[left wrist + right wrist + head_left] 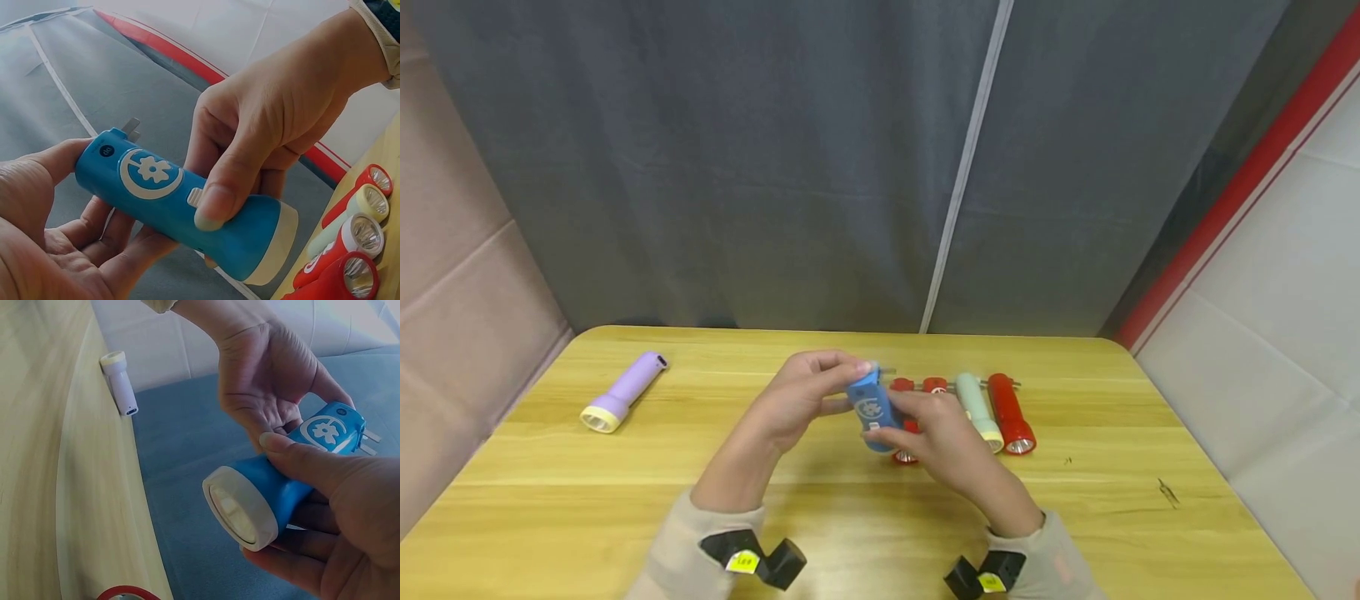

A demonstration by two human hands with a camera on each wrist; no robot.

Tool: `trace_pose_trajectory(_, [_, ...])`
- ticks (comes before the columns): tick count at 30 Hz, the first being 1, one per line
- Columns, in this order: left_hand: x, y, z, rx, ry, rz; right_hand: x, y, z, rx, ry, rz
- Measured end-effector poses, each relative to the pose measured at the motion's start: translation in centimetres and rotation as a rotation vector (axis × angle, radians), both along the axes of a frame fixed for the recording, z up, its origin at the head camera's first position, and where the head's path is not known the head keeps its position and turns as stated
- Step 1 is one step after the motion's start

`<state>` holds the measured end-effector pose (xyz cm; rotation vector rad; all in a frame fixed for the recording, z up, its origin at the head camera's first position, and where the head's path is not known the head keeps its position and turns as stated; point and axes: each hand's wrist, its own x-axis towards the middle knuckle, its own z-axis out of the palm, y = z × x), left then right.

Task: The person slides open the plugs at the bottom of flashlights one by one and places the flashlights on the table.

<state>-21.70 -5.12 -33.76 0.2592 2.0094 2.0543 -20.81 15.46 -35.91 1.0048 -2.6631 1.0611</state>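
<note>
A blue flashlight (869,406) with a white flower emblem is held up over the table by both hands. My left hand (793,396) holds its tail end, thumb at the end and fingers underneath. The right hand (951,437) grips the body near the head, its thumb beside the ridged white switch (195,197) in the left wrist view. Two metal plug prongs (132,127) stick out from the tail. The white-rimmed lens (234,512) faces away from the tail and looks unlit in the right wrist view.
Behind the right hand, a row of flashlights includes a pale green one (972,404) and a red one (1011,412) at its right end. A purple flashlight (634,383) lies far left on the wooden table (550,500). Grey curtain (737,167) hangs behind.
</note>
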Motion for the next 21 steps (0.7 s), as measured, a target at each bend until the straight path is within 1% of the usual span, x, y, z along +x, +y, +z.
trace_pose_trajectory(5, [-0.05,-0.12,0.07,-0.021,0.018,0.005,-0.16,0.04,-0.13,-0.006,-0.027,-0.007])
trace_pose_trajectory(9, [-0.05,-0.23,0.12,-0.031,0.027,-0.008,-0.32,0.08,-0.28,-0.026,-0.066,-0.017])
trace_pose_trajectory(12, [-0.01,-0.34,0.12,-0.058,0.037,-0.016,-0.38,0.07,-0.24,-0.037,-0.083,-0.021])
trace_pose_trajectory(16, [-0.01,-0.39,-0.03,-0.098,0.038,-0.001,-0.33,0.01,-0.11,-0.033,-0.128,-0.037])
trace_pose_trajectory(19, [-0.13,-0.27,-0.19,-0.099,0.035,0.014,-0.24,-0.08,0.0,-0.024,-0.166,-0.065])
trace_pose_trajectory(21, [-0.22,-0.17,-0.27,-0.099,0.032,0.028,-0.15,-0.15,0.1,-0.013,-0.174,-0.079])
